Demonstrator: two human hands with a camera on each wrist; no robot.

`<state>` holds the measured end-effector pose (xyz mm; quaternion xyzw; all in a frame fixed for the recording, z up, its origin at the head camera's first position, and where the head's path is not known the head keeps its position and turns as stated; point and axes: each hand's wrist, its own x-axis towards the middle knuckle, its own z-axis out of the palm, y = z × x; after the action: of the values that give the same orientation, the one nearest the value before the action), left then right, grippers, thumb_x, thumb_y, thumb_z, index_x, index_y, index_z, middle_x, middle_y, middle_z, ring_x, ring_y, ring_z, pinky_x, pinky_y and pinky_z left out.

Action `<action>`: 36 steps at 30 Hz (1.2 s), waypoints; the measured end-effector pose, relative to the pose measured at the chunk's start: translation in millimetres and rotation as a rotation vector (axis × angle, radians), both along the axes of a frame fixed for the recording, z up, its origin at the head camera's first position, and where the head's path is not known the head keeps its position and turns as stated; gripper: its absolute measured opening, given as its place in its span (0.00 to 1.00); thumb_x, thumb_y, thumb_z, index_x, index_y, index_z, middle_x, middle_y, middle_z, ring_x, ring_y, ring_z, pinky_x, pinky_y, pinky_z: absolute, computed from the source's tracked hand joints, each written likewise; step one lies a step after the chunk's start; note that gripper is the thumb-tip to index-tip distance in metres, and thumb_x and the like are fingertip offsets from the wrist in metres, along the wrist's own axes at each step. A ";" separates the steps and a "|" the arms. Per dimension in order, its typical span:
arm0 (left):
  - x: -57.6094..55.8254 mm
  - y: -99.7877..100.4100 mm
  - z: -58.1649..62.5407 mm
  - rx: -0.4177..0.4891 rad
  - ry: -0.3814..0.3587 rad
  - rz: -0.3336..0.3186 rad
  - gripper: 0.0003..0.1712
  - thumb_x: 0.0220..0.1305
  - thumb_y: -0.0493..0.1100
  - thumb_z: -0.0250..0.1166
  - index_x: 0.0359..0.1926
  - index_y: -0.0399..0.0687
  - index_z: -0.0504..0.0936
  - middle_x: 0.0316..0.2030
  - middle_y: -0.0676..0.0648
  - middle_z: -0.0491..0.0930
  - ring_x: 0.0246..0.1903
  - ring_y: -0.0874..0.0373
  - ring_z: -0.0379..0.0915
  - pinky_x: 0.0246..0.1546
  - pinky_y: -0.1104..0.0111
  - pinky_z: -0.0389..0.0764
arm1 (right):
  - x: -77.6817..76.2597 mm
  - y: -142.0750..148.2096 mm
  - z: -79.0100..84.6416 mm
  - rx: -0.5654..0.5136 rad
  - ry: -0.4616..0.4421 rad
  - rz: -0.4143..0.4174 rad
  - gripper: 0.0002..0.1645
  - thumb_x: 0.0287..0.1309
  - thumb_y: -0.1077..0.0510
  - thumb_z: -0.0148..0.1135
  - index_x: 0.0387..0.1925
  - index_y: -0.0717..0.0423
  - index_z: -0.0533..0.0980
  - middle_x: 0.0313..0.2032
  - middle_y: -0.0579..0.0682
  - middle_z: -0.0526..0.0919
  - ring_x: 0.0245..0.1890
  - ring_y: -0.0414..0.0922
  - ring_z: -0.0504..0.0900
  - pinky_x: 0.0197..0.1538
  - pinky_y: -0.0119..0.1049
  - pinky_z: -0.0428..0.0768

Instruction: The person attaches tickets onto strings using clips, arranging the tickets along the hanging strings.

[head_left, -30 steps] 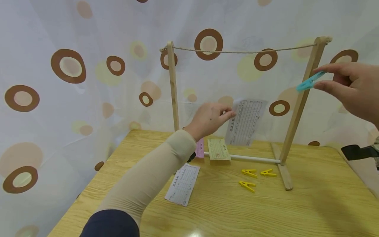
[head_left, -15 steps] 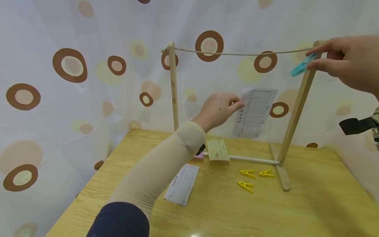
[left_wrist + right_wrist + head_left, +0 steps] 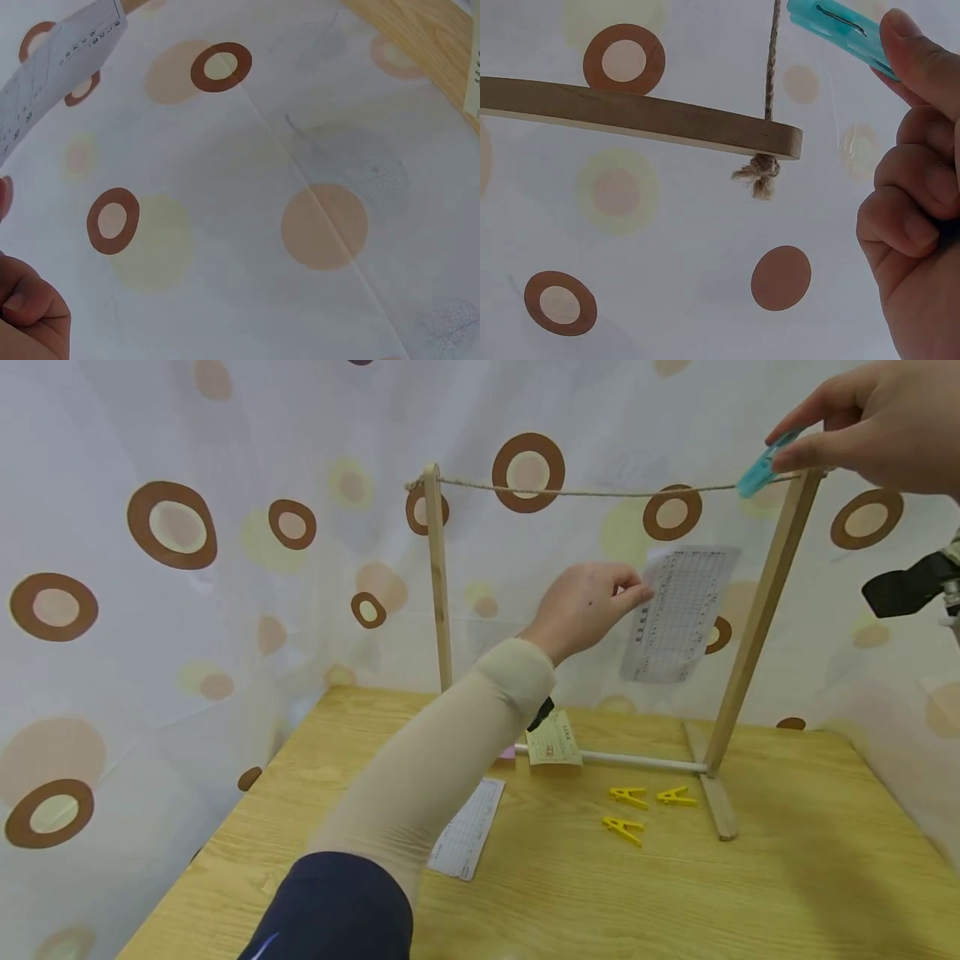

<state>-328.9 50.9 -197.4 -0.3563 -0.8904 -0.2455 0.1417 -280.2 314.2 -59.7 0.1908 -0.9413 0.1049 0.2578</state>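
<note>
My left hand (image 3: pixel 588 610) pinches a thin printed paper slip (image 3: pixel 682 614) by its edge, and the slip hangs in the air below the rope (image 3: pixel 585 492). At the upper right, my right hand (image 3: pixel 885 427) grips a light blue clothespin (image 3: pixel 761 468) between thumb and forefinger. In the head view the clothespin overlaps the rope near the right post (image 3: pixel 765 618); I cannot tell whether they touch. The right wrist view shows the clothespin (image 3: pixel 840 30) apart from the rope (image 3: pixel 771 67). Part of the slip (image 3: pixel 64 67) appears in the left wrist view beside the left fingers.
Several yellow clothespins (image 3: pixel 622 830) lie on the wooden table (image 3: pixel 600 902). A yellow slip (image 3: pixel 553 739) rests over the white crossbar (image 3: pixel 645 762), beside a mostly hidden pink slip (image 3: pixel 507 753). Another white slip (image 3: pixel 468 831) lies partly behind the left arm. The left post (image 3: pixel 438 585) holds the rope's other end.
Both hands have risen. The left hand has carried the white slip up and to the right, nearer the rope. The right hand has lifted the blue clothespin to rope height.
</note>
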 end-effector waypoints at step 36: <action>-5.2 47.7 32.8 0.006 -0.066 0.152 0.15 0.76 0.60 0.55 0.50 0.65 0.85 0.43 0.64 0.80 0.37 0.67 0.71 0.37 0.74 0.70 | -22.9 -10.1 8.9 0.125 -0.120 -0.073 0.17 0.72 0.57 0.60 0.46 0.72 0.80 0.39 0.68 0.79 0.33 0.59 0.75 0.24 0.23 0.74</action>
<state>-334.1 98.6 -164.7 -0.2788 -0.9184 -0.2482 0.1315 -303.1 304.1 -50.8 0.1652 -0.9662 0.0477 0.1923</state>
